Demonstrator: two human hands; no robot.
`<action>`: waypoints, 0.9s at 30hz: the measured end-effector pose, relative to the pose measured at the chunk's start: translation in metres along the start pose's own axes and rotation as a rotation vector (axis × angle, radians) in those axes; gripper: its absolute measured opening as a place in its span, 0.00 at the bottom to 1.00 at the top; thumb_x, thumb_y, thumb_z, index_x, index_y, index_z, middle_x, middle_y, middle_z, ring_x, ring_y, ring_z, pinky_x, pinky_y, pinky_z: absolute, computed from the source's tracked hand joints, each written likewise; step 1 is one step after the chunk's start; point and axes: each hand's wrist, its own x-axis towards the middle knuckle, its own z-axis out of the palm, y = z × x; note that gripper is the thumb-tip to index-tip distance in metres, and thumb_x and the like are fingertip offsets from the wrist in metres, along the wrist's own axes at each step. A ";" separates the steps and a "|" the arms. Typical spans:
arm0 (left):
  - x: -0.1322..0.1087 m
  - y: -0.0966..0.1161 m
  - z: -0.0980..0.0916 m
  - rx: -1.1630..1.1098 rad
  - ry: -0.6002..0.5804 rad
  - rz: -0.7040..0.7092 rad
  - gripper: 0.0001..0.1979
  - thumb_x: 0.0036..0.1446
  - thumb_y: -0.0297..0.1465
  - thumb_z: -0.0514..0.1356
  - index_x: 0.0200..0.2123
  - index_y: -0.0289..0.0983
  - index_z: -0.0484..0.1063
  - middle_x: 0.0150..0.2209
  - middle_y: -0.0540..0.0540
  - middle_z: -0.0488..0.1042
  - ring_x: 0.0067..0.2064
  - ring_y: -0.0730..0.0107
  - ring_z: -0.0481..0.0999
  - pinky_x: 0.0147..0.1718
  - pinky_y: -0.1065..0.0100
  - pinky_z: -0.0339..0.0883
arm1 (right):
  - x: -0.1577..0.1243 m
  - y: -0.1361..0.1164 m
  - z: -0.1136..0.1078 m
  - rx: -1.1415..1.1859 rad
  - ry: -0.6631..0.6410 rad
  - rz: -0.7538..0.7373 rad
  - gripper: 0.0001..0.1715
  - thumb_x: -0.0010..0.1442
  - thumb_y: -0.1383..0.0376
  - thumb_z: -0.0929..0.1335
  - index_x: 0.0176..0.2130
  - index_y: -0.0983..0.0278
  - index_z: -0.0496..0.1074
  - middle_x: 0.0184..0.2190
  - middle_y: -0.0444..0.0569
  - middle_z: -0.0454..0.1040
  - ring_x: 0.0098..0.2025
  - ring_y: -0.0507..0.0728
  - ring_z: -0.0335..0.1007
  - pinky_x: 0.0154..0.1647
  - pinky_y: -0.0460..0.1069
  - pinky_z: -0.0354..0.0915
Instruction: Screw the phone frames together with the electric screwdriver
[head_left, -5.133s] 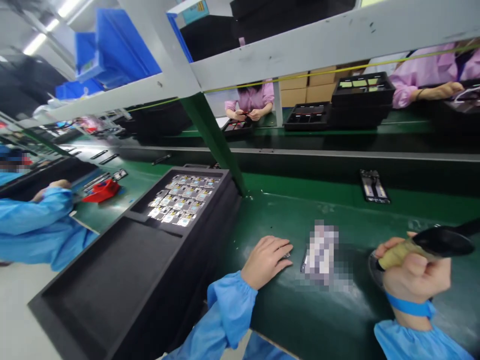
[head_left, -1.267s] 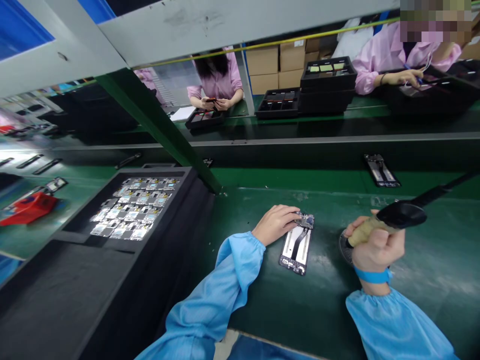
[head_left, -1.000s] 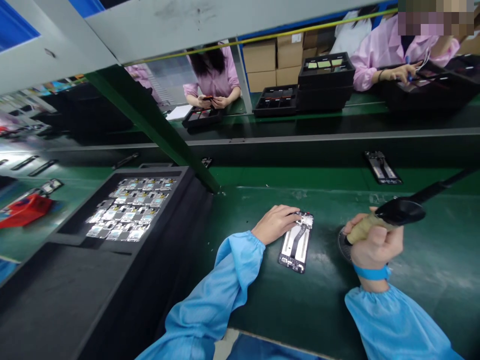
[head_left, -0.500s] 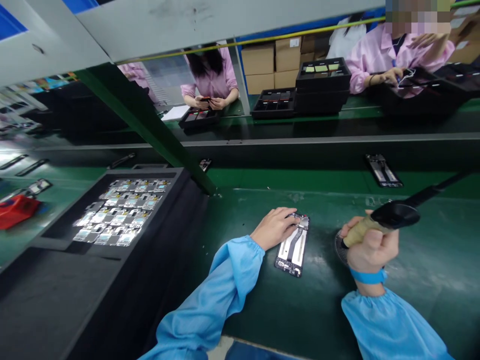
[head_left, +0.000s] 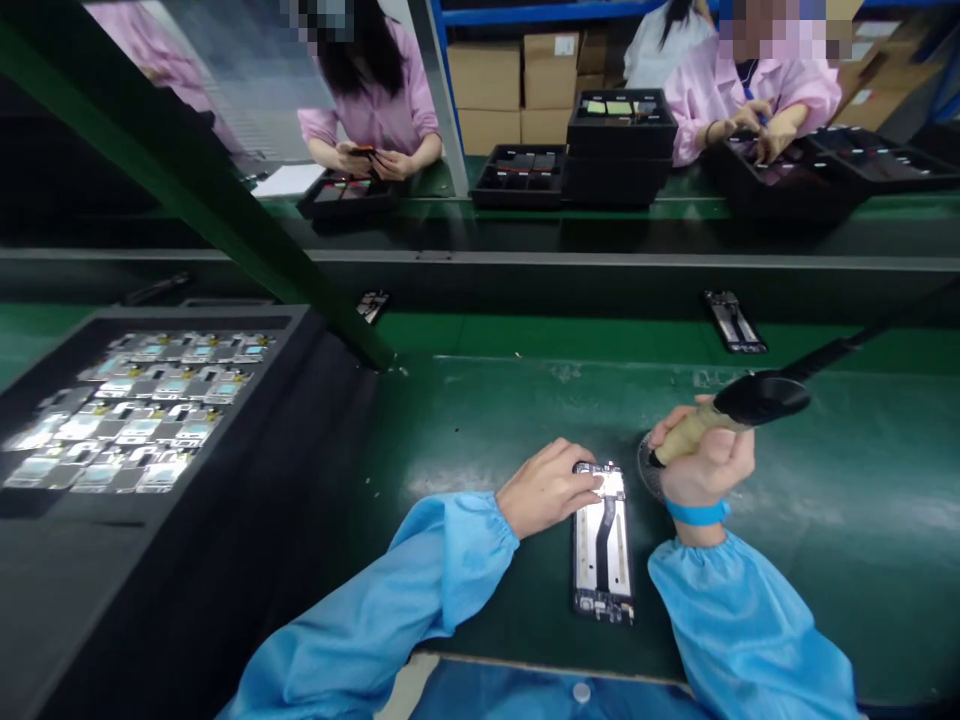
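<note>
A phone (head_left: 616, 550) without its back cover lies on the green bench, its metal plate and dark ribbon cable showing. My left hand (head_left: 546, 485) reaches over its upper left edge, fingertips pressed on the top end by the bright board. In my right hand (head_left: 705, 465) is an electric screwdriver (head_left: 739, 403) with a cream grip, black end and black cable. It leans, its lower end at a small round dish (head_left: 646, 475) partly covered by the hand. The dish's contents are too small to make out.
A black tray (head_left: 259, 320) of several circuit boards stands on the left, below a slanted green post (head_left: 315, 285). Another opened phone (head_left: 735, 322) lies at the back right, a third (head_left: 372, 305) by the post. Co-workers sit beyond the barrier with black trays (head_left: 619, 150).
The view has shifted, and the near phone now appears lower and straighter. My left hand stays on its top end. My right hand still holds the screwdriver over the dish.
</note>
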 end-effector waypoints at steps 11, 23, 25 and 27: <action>0.003 0.008 0.001 0.007 -0.047 -0.025 0.13 0.79 0.41 0.62 0.52 0.40 0.83 0.57 0.39 0.79 0.54 0.56 0.76 0.51 0.57 0.73 | -0.003 -0.027 -0.001 0.131 -0.072 0.059 0.31 0.63 0.34 0.67 0.45 0.55 0.72 0.23 0.39 0.70 0.16 0.55 0.63 0.16 0.52 0.65; 0.002 0.007 0.003 0.009 -0.062 -0.018 0.15 0.79 0.43 0.61 0.53 0.41 0.84 0.57 0.40 0.79 0.54 0.56 0.75 0.51 0.58 0.72 | -0.016 -0.019 0.008 0.089 -0.099 0.109 0.37 0.60 0.30 0.69 0.47 0.57 0.70 0.22 0.37 0.70 0.15 0.54 0.63 0.16 0.51 0.64; 0.003 0.008 0.003 0.010 -0.058 -0.017 0.15 0.79 0.43 0.62 0.53 0.41 0.84 0.57 0.40 0.79 0.54 0.56 0.75 0.51 0.57 0.72 | -0.017 -0.019 0.008 0.090 -0.101 0.109 0.36 0.60 0.31 0.69 0.47 0.57 0.70 0.22 0.37 0.71 0.15 0.54 0.63 0.15 0.51 0.63; 0.003 0.008 0.003 0.014 -0.058 -0.022 0.14 0.78 0.43 0.63 0.52 0.42 0.84 0.57 0.40 0.79 0.54 0.56 0.75 0.51 0.57 0.71 | -0.018 -0.018 0.008 0.093 -0.112 0.119 0.35 0.61 0.32 0.69 0.47 0.58 0.70 0.22 0.38 0.71 0.15 0.55 0.63 0.15 0.51 0.63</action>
